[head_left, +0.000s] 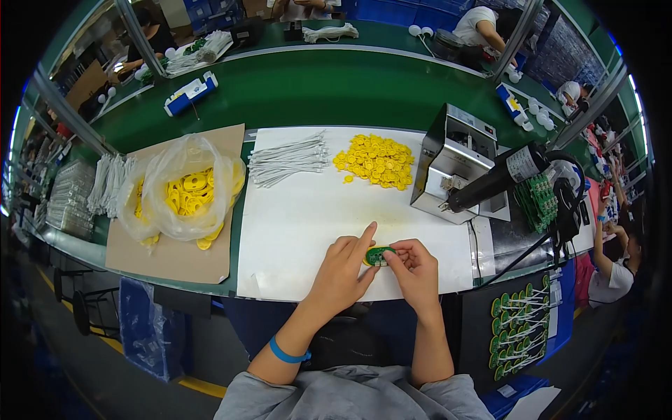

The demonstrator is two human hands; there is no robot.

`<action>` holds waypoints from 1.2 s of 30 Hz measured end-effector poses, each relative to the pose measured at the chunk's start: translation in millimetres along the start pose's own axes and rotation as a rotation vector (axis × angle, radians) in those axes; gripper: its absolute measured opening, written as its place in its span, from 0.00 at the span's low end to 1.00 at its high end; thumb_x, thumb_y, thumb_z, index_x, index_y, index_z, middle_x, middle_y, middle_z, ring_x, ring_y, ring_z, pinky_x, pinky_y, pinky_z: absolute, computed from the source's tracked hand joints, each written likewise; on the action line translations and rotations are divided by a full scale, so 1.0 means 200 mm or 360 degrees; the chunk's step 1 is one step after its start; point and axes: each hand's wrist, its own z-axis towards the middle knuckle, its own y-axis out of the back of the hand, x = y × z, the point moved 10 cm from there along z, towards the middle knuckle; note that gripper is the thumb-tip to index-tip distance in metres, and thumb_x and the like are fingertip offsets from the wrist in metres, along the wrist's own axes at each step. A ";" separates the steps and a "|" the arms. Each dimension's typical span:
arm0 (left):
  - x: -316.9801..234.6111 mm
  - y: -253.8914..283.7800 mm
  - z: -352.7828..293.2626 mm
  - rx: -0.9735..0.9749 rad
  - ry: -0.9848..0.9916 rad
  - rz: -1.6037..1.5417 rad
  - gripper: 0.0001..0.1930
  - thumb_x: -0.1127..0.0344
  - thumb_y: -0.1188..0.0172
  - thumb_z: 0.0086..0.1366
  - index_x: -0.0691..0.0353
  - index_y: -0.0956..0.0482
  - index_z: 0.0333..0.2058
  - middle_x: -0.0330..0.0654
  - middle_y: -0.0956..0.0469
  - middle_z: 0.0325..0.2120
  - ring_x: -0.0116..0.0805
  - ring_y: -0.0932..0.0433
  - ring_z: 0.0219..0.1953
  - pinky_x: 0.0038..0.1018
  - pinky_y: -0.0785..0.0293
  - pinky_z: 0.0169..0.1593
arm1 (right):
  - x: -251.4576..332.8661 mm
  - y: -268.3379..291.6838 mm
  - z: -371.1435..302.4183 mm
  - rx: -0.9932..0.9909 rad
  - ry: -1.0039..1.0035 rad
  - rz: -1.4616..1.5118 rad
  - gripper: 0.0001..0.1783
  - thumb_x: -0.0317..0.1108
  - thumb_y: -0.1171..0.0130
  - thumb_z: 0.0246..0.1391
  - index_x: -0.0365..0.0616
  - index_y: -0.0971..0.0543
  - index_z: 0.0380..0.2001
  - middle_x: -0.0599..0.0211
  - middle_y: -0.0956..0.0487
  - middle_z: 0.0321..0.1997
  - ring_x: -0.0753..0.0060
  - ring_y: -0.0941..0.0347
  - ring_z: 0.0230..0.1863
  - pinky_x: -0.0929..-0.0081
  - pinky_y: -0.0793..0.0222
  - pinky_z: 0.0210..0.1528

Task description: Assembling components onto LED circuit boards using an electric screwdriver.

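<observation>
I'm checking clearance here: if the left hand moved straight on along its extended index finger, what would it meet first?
Beyond a stretch of white sheet, the left hand would likely meet the near edge of the pile of small yellow parts, though the hand's height above the sheet is unclear.

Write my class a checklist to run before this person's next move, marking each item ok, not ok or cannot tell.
1. Green board held: ok, between left hand and right hand.
2. Right hand free: not ok, it grips the board.
3. Board's underside undamaged: cannot tell, hidden.
4. Small yellow parts on the white sheet: ok, heaped there.
5. White cables laid together: ok, left of the heap.
</observation>
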 end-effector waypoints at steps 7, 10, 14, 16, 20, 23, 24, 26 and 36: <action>-0.02 -0.03 0.01 0.0047 -0.0011 0.0044 0.41 0.74 0.32 0.53 0.67 0.40 0.66 0.46 0.21 0.45 0.45 0.25 0.47 0.35 0.31 0.53 | 0.06 0.02 0.02 -0.0055 0.0211 -0.0356 0.09 0.23 0.34 0.53 0.36 0.21 0.38 0.74 0.23 0.29 0.90 0.35 0.24 0.88 0.40 0.24; -0.04 -0.02 0.01 0.0049 -0.0012 -0.0018 0.42 0.74 0.32 0.55 0.68 0.44 0.67 0.47 0.21 0.45 0.46 0.25 0.47 0.36 0.31 0.54 | 0.11 0.03 0.02 -0.0083 0.0243 -0.0348 0.10 0.23 0.36 0.55 0.36 0.22 0.41 0.76 0.24 0.28 0.93 0.36 0.25 0.90 0.43 0.23; -0.04 0.00 0.01 -0.0001 0.0006 -0.0199 0.43 0.76 0.34 0.57 0.68 0.48 0.68 0.49 0.22 0.47 0.48 0.25 0.48 0.37 0.29 0.53 | 0.04 0.03 0.02 0.0007 -0.0015 -0.0155 0.09 0.25 0.38 0.59 0.35 0.22 0.42 0.74 0.21 0.32 0.92 0.35 0.25 0.90 0.42 0.24; -0.05 0.00 0.01 -0.0012 -0.0009 -0.0225 0.43 0.77 0.35 0.57 0.69 0.49 0.68 0.49 0.22 0.47 0.48 0.25 0.48 0.37 0.29 0.53 | -0.02 0.04 0.03 0.0042 -0.0015 -0.0056 0.09 0.26 0.39 0.60 0.35 0.22 0.42 0.73 0.20 0.33 0.92 0.34 0.26 0.89 0.41 0.25; -0.06 -0.02 0.02 0.0036 -0.0058 -0.0233 0.44 0.79 0.36 0.57 0.69 0.50 0.69 0.51 0.23 0.49 0.48 0.25 0.48 0.35 0.27 0.52 | 0.01 0.05 0.02 0.0028 -0.0043 0.0057 0.07 0.28 0.42 0.63 0.36 0.22 0.42 0.72 0.20 0.32 0.90 0.31 0.27 0.88 0.39 0.25; -0.06 -0.02 0.01 0.0042 -0.0087 -0.0255 0.45 0.79 0.36 0.58 0.69 0.52 0.69 0.52 0.24 0.51 0.47 0.25 0.48 0.35 0.26 0.51 | 0.01 0.05 0.02 -0.0004 -0.0037 0.0048 0.07 0.29 0.42 0.63 0.36 0.21 0.41 0.72 0.20 0.31 0.90 0.32 0.26 0.88 0.39 0.25; -0.06 -0.02 0.01 0.0035 -0.0100 -0.0266 0.45 0.79 0.36 0.58 0.69 0.53 0.70 0.53 0.25 0.52 0.47 0.25 0.47 0.35 0.25 0.50 | 0.00 0.05 0.02 -0.0005 -0.0039 0.0048 0.07 0.29 0.42 0.63 0.36 0.21 0.41 0.72 0.20 0.31 0.90 0.32 0.26 0.88 0.39 0.25; -0.06 -0.02 0.02 0.0000 -0.0038 -0.0363 0.45 0.78 0.37 0.59 0.68 0.55 0.70 0.53 0.24 0.51 0.44 0.24 0.46 0.34 0.25 0.49 | -0.02 0.08 0.00 -0.0053 -0.0054 0.0144 0.07 0.29 0.43 0.63 0.36 0.21 0.41 0.72 0.20 0.30 0.89 0.33 0.25 0.88 0.38 0.26; 0.09 -0.10 -0.01 0.0137 0.0409 -0.0866 0.36 0.76 0.47 0.68 0.66 0.56 0.70 0.48 0.22 0.30 0.36 0.22 0.33 0.27 0.27 0.44 | -0.01 0.09 -0.01 -0.0052 -0.0015 0.0179 0.07 0.27 0.44 0.64 0.34 0.22 0.41 0.69 0.20 0.30 0.86 0.33 0.24 0.86 0.36 0.27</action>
